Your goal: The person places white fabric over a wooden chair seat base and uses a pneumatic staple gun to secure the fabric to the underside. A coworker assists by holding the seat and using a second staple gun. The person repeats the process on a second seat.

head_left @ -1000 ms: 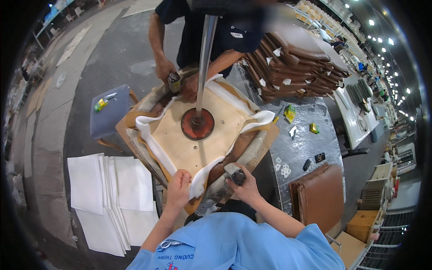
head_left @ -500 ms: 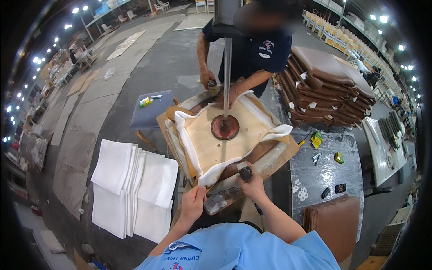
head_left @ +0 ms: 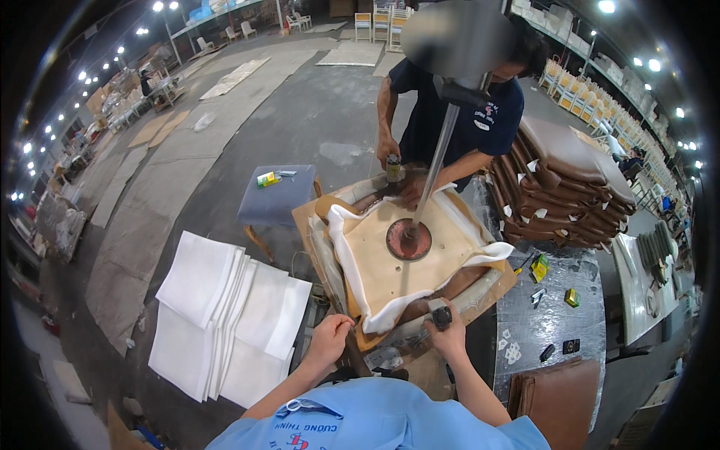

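One square plywood seat panel (head_left: 397, 281), centre of frame, lies under a press. White padding (head_left: 382, 321) rims it, lipped up. Red press disc (head_left: 394, 249) sits on the panel's middle. Left hand (head_left: 328, 341), lower centre, has come off the padding, leaving its near corner apparently unheld; fingers curled, cannot tell whether on an edge. Right hand (head_left: 450, 339) wrapped round a grey-black tool (head_left: 441, 315), likely a staple gun, by the near rim.

A disc (head_left: 397, 241) rests on the board (head_left: 375, 268), stacked sheets (head_left: 225, 319) lie left of it, a table (head_left: 546, 319) right.
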### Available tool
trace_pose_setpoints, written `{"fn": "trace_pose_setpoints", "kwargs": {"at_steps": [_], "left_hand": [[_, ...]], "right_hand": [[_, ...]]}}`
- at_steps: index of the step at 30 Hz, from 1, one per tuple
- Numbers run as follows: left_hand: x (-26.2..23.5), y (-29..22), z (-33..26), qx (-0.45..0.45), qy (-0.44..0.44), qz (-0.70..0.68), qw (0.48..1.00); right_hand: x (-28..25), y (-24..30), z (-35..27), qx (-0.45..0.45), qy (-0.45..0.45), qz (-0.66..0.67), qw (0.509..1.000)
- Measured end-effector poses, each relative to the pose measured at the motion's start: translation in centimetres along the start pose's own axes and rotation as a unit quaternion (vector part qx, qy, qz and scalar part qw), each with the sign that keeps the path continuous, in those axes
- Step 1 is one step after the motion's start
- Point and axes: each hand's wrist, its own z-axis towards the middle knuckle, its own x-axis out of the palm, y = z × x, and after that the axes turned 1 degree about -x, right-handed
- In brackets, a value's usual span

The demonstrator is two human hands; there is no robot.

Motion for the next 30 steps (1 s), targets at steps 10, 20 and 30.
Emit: {"fn": "trace_pose_setpoints", "kwargs": {"at_steps": [10,20,30], "left_hand": [[-4.0,3.0,9.2,0.307,0.078,0.251,0.915],[-3.6,4.3,11.5,0.32,0.164,0.31,0.88],[-4.2,4.5,12.7,0.319,0.146,0.289,0.891]], "right_hand": [[3.0,1.2,-1.1,-0.001,-0.084,-0.109,0.991],[3.7,2.1,-0.7,0.008,-0.122,-0.154,0.98],[3.6,1.5,-0.1,0.014,-0.142,-0.151,0.978]]}}
